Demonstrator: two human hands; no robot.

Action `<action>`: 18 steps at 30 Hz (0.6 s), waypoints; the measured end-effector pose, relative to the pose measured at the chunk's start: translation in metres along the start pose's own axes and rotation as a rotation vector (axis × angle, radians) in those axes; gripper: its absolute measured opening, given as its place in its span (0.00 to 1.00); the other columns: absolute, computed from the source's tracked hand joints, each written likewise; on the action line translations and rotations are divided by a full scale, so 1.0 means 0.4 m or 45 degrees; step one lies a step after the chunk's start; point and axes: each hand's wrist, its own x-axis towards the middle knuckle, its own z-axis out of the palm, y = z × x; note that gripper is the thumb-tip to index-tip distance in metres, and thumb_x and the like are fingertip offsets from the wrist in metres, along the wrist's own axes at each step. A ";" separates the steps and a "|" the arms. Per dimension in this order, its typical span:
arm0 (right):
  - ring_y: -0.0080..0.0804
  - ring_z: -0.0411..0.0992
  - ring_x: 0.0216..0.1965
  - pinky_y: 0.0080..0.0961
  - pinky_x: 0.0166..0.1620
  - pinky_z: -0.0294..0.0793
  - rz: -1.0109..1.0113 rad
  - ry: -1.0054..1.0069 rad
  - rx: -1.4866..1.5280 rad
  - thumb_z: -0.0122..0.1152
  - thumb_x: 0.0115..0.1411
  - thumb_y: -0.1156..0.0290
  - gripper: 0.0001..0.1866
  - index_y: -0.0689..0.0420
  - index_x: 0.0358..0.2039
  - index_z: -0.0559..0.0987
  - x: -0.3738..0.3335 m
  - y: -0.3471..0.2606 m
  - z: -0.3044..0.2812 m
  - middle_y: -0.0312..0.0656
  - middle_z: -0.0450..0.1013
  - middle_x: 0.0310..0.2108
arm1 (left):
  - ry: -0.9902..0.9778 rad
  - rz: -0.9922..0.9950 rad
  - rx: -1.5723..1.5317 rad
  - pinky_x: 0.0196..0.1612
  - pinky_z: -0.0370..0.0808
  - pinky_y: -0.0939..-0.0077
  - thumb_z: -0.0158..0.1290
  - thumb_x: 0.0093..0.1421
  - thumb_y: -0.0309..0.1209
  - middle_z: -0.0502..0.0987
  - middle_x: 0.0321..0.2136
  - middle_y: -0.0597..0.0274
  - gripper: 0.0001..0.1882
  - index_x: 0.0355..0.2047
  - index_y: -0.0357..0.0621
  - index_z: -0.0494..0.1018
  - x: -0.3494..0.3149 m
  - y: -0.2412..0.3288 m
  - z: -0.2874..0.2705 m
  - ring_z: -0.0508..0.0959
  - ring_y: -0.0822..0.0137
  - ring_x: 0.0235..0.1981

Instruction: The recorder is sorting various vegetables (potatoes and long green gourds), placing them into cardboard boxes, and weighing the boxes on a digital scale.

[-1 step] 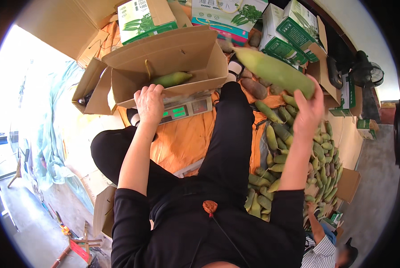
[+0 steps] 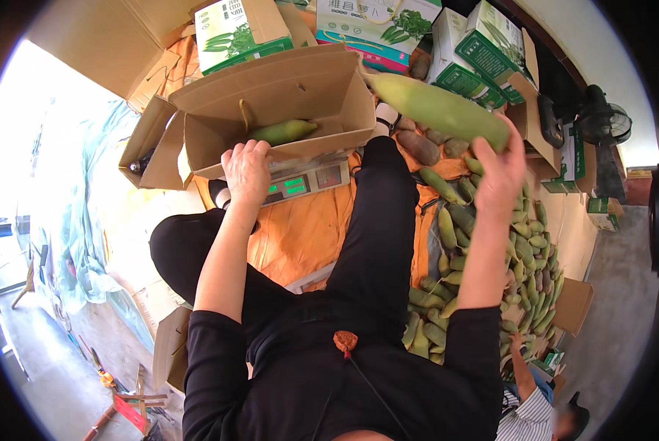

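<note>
Long green radish (image 2: 439, 109) — in right hand (image 2: 503, 175)

One radish (image 2: 284, 132) lies in the carton (image 2: 278, 92); a scale (image 2: 303, 181) shows under its near edge, boxes (image 2: 237, 29) behind, radish heap (image 2: 531, 264) (fan (image 2: 603, 121) beyond) rightward.

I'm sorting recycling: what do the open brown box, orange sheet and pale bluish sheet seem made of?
Open brown box: cardboard, matte, judging by its plain brown walls and folded flaps.
Orange sheet: perhaps plastic or coated fabric, wrinkled with a slight sheen; I can't tell which.
Pale bluish sheet: probably thin plastic film, seemingly translucent, in crumpled folds.
</note>
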 end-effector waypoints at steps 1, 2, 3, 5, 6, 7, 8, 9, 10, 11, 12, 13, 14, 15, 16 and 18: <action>0.26 0.69 0.44 0.22 0.49 0.68 0.031 -0.066 0.077 0.61 0.51 0.83 0.25 0.63 0.50 0.69 0.016 0.017 0.041 0.40 0.70 0.43 | -0.002 0.003 -0.001 0.46 0.63 0.61 0.55 0.50 0.29 0.73 0.28 0.65 0.05 0.29 0.49 0.73 -0.004 -0.003 -0.002 0.72 0.61 0.37; 0.25 0.69 0.43 0.21 0.47 0.69 0.094 -0.114 0.124 0.62 0.50 0.82 0.24 0.63 0.50 0.69 0.025 0.032 0.092 0.39 0.70 0.42 | -0.004 0.001 0.005 0.46 0.63 0.61 0.55 0.50 0.28 0.73 0.28 0.65 0.05 0.29 0.49 0.73 -0.008 -0.010 -0.006 0.72 0.61 0.37; 0.24 0.70 0.42 0.21 0.46 0.70 0.156 -0.161 0.165 0.63 0.50 0.82 0.24 0.62 0.49 0.70 0.030 0.045 0.141 0.38 0.71 0.41 | 0.005 -0.010 0.011 0.46 0.63 0.61 0.55 0.50 0.28 0.73 0.28 0.65 0.05 0.29 0.49 0.73 -0.011 -0.015 -0.007 0.72 0.61 0.37; 0.22 0.70 0.40 0.19 0.44 0.70 0.203 -0.225 0.263 0.65 0.49 0.81 0.22 0.62 0.47 0.71 0.039 0.097 0.208 0.37 0.72 0.40 | 0.017 0.022 -0.001 0.46 0.63 0.61 0.55 0.50 0.28 0.73 0.27 0.65 0.04 0.28 0.49 0.73 -0.008 -0.006 -0.003 0.72 0.61 0.37; 0.22 0.70 0.40 0.19 0.44 0.70 0.220 -0.268 0.266 0.65 0.49 0.81 0.22 0.62 0.46 0.71 0.036 0.117 0.243 0.37 0.72 0.39 | 0.014 0.021 -0.003 0.46 0.63 0.61 0.55 0.50 0.28 0.73 0.27 0.65 0.04 0.28 0.49 0.73 -0.008 -0.006 -0.005 0.72 0.61 0.37; 0.21 0.70 0.40 0.18 0.44 0.70 0.235 -0.305 0.264 0.66 0.49 0.80 0.21 0.61 0.45 0.72 0.035 0.133 0.269 0.36 0.72 0.39 | 0.018 0.021 -0.006 0.46 0.63 0.61 0.55 0.50 0.28 0.73 0.27 0.65 0.04 0.28 0.49 0.73 -0.006 -0.003 -0.005 0.72 0.61 0.37; 0.21 0.70 0.39 0.18 0.44 0.70 0.237 -0.327 0.264 0.66 0.50 0.79 0.21 0.62 0.45 0.72 0.034 0.156 0.287 0.36 0.72 0.39 | 0.010 0.020 -0.007 0.46 0.63 0.61 0.55 0.50 0.28 0.73 0.27 0.65 0.04 0.28 0.49 0.73 -0.003 0.000 -0.004 0.72 0.61 0.37; 0.21 0.69 0.40 0.18 0.44 0.69 0.315 -0.348 0.238 0.67 0.50 0.77 0.22 0.62 0.45 0.72 0.030 0.165 0.303 0.36 0.72 0.39 | 0.001 0.014 -0.002 0.46 0.63 0.61 0.55 0.50 0.28 0.73 0.28 0.65 0.05 0.29 0.49 0.73 -0.003 -0.001 -0.003 0.72 0.61 0.37; 0.23 0.70 0.41 0.20 0.45 0.69 0.356 -0.379 0.154 0.66 0.50 0.76 0.22 0.62 0.46 0.71 0.032 0.187 0.311 0.37 0.72 0.39 | 0.001 0.014 -0.003 0.46 0.63 0.61 0.55 0.50 0.28 0.73 0.28 0.65 0.05 0.29 0.49 0.73 -0.001 0.000 -0.004 0.72 0.61 0.37; 0.25 0.70 0.42 0.21 0.46 0.69 0.397 -0.406 0.068 0.66 0.51 0.74 0.22 0.63 0.47 0.71 0.036 0.214 0.312 0.38 0.72 0.40 | -0.013 0.016 0.006 0.46 0.63 0.61 0.55 0.50 0.29 0.73 0.28 0.65 0.05 0.29 0.49 0.73 0.003 0.002 -0.005 0.72 0.61 0.37; 0.25 0.70 0.42 0.21 0.46 0.69 0.398 -0.410 0.069 0.66 0.51 0.74 0.22 0.63 0.47 0.71 0.037 0.232 0.310 0.38 0.72 0.40 | -0.027 0.013 0.018 0.45 0.63 0.62 0.55 0.50 0.29 0.73 0.28 0.65 0.05 0.29 0.49 0.73 0.003 0.000 -0.008 0.72 0.61 0.37; 0.27 0.70 0.42 0.23 0.47 0.69 0.304 -0.390 -0.220 0.65 0.52 0.73 0.22 0.62 0.48 0.71 0.040 0.249 0.298 0.41 0.72 0.42 | -0.028 0.012 0.017 0.45 0.63 0.62 0.55 0.50 0.29 0.73 0.28 0.65 0.05 0.29 0.49 0.73 0.001 -0.001 -0.006 0.72 0.61 0.37; 0.30 0.70 0.43 0.24 0.48 0.69 0.207 -0.365 -0.509 0.64 0.53 0.71 0.22 0.62 0.48 0.71 0.041 0.265 0.280 0.43 0.72 0.43 | -0.018 0.015 0.006 0.45 0.63 0.62 0.55 0.50 0.29 0.73 0.28 0.65 0.05 0.29 0.49 0.73 0.000 -0.002 -0.001 0.72 0.61 0.37; 0.30 0.70 0.43 0.24 0.48 0.69 0.206 -0.367 -0.509 0.64 0.53 0.71 0.22 0.62 0.48 0.71 0.043 0.282 0.254 0.43 0.72 0.43 | -0.003 0.014 -0.003 0.45 0.63 0.61 0.56 0.50 0.29 0.73 0.28 0.65 0.05 0.29 0.48 0.73 0.001 -0.005 0.002 0.72 0.61 0.37; 0.32 0.71 0.44 0.26 0.49 0.68 0.309 -0.358 -0.385 0.63 0.53 0.70 0.22 0.62 0.49 0.72 0.045 0.296 0.212 0.44 0.72 0.44 | 0.000 0.013 -0.005 0.45 0.63 0.61 0.56 0.50 0.29 0.73 0.28 0.65 0.05 0.29 0.48 0.73 0.003 -0.004 0.001 0.72 0.61 0.37; 0.35 0.71 0.44 0.27 0.49 0.69 0.429 -0.348 -0.279 0.63 0.54 0.68 0.21 0.61 0.48 0.73 0.023 0.338 0.135 0.45 0.73 0.44 | -0.042 -0.031 0.024 0.46 0.63 0.61 0.56 0.49 0.28 0.73 0.29 0.63 0.08 0.31 0.47 0.73 -0.003 -0.012 -0.013 0.72 0.59 0.39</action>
